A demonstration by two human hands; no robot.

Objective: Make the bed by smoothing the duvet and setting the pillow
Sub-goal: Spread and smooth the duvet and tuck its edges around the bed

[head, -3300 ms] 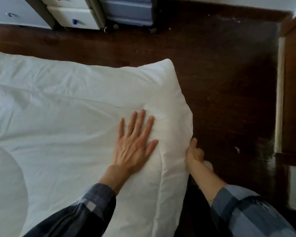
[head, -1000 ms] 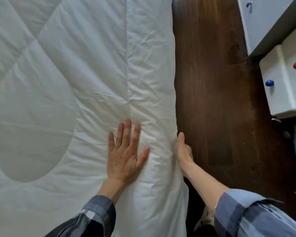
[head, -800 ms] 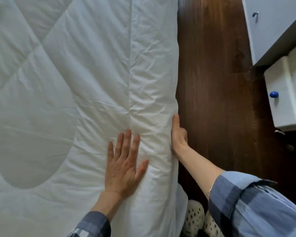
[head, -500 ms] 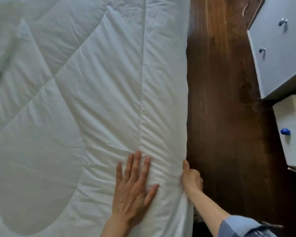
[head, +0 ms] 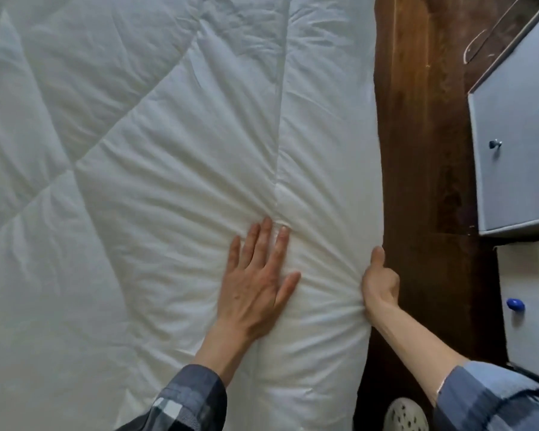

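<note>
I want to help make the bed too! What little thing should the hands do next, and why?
Probably the right hand, gripping the duvet at its edge, should tug gently outward while the left hand slides flat along the top. Creases fan out between the two hands, so that patch looks bunched and not smooth yet.
</note>
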